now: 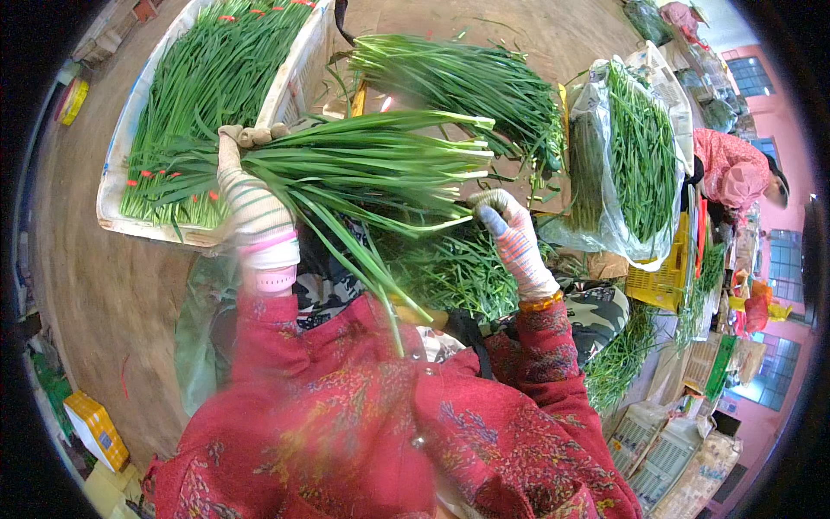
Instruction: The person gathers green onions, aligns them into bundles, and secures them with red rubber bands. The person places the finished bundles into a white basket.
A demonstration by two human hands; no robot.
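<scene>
My left hand (pixel 254 137), in a striped knit glove, grips a loose bunch of Chinese chives (pixel 376 159) around its leafy part. The pale cut ends fan out to the right, and a few stalks droop towards my lap. At the lower edge of the fan, my right hand (pixel 512 233), also gloved, has its fingertips closed at the white end of one bent chive stalk (pixel 428 228). Beyond the bunch, a pile of chives (pixel 454 78) lies on a brown board (pixel 551 202). Loose green leaves (pixel 454 272) lie below the bunch, between my knees.
A white plastic crate (pixel 107 194) at left holds chive bundles with red ties. On the right, a clear plastic bag (pixel 613 220) of chives stands by a yellow crate (pixel 658 276). A co-worker in a pink patterned top (pixel 729 165) bends over farther right. More crates (pixel 661 454) stand lower right.
</scene>
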